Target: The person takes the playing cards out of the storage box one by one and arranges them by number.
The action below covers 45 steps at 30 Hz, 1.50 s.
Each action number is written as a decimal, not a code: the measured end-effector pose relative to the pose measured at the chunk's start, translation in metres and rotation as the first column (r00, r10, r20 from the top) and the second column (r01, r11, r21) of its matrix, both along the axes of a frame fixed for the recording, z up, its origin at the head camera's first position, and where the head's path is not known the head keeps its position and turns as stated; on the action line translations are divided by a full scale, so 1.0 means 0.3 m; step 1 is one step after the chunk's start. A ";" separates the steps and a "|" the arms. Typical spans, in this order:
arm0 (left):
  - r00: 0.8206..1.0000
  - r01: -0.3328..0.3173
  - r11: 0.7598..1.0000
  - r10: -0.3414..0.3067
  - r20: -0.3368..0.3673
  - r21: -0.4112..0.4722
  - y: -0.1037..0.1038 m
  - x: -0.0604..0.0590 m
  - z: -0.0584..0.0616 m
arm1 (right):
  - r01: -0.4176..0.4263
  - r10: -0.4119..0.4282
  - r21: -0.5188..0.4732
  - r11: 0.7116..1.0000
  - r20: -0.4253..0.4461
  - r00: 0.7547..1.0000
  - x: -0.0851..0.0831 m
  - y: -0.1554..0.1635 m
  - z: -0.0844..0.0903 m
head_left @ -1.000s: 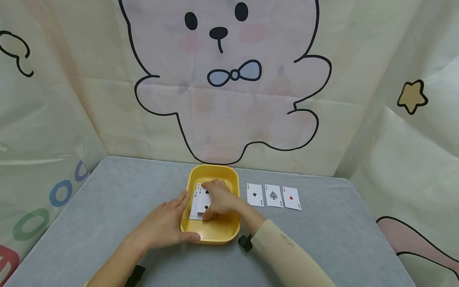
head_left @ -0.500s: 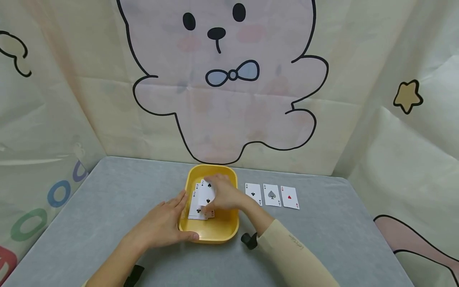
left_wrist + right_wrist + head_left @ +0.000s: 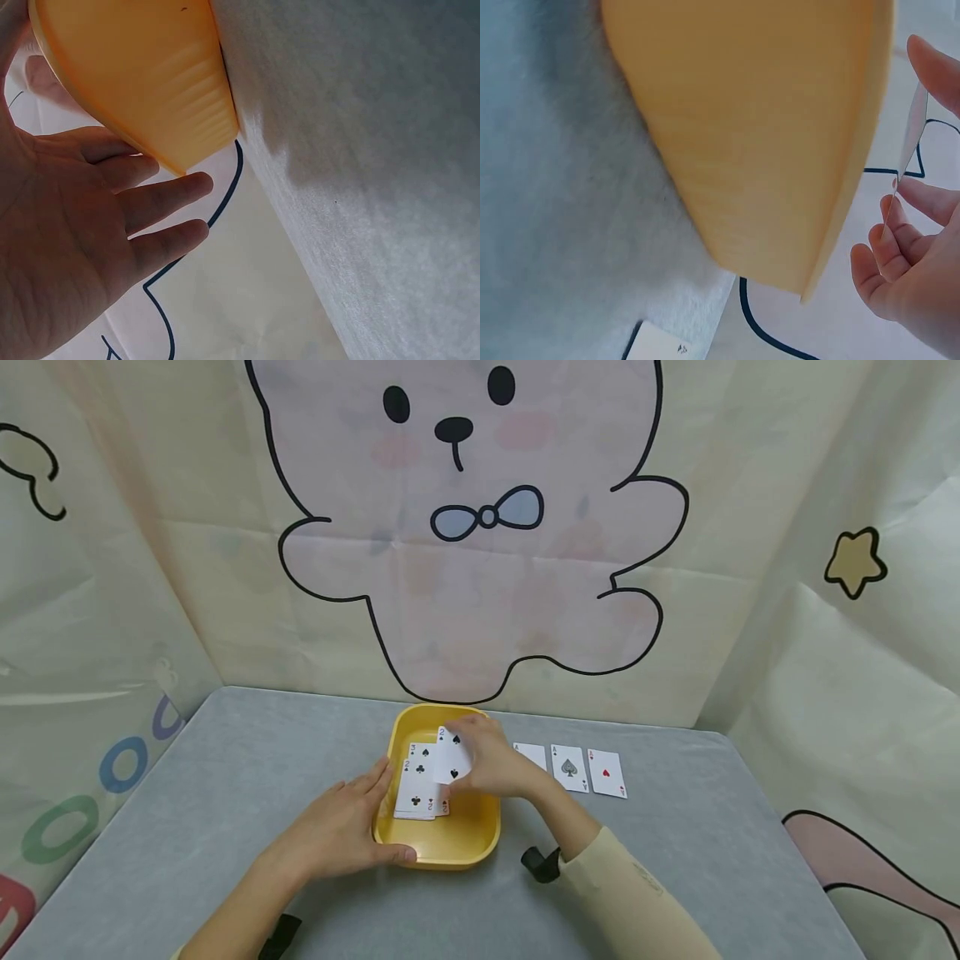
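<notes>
A yellow tray (image 3: pixel 450 850) sits mid-table with a small stack of playing cards (image 3: pixel 418 787) inside, a two of clubs on top. My right hand (image 3: pixel 489 762) pinches a two of spades (image 3: pixel 452 754), lifted above the tray's right half; the right wrist view shows that card (image 3: pixel 910 131) edge-on between my fingertips, beside the tray's wall (image 3: pixel 765 142). My left hand (image 3: pixel 341 828) rests against the tray's left wall, fingers straight, thumb along the front rim; its palm and fingers (image 3: pixel 161 199) show beside the tray (image 3: pixel 135 75).
Three aces lie face up in a row right of the tray: clubs (image 3: pixel 534 757), spades (image 3: pixel 568 768), hearts (image 3: pixel 607 773). Grey cloth (image 3: pixel 225 777) covers the table; a cartoon bear backdrop (image 3: pixel 480 527) stands behind, close to the table's far edge.
My right hand has lifted the two of spades off the stack and carried it up and rightward. The two of clubs beneath is now exposed. The left hand has stayed put.
</notes>
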State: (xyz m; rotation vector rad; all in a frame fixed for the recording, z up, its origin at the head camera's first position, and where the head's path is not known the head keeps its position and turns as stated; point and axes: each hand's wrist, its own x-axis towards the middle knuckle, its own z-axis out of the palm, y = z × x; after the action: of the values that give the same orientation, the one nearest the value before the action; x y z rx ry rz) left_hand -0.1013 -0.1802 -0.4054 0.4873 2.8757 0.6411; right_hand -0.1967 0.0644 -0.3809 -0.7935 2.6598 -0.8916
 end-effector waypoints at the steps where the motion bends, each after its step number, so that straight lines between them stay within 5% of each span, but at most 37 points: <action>1: 1.000 0.000 1.000 0.000 0.000 0.000 0.000 0.000 0.000 | -0.001 0.001 -0.004 1.000 -0.003 1.000 0.001 0.007 -0.001; 29: 1.000 -0.016 1.000 0.016 0.007 -0.009 0.005 0.000 0.004 | 0.062 -0.062 -0.072 0.995 -0.003 0.998 0.076 0.219 0.020; 45: 1.000 -0.004 1.000 0.004 -0.011 -0.002 0.005 0.005 0.010 | 0.065 -0.066 -0.025 0.998 -0.039 0.997 0.077 0.369 -0.024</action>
State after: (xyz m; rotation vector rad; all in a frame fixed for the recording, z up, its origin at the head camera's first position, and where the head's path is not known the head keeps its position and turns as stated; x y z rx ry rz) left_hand -0.0997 -0.1788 -0.4024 0.4859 2.8879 0.6383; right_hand -0.1737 0.1750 -0.3881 -0.7406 2.7288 -0.9337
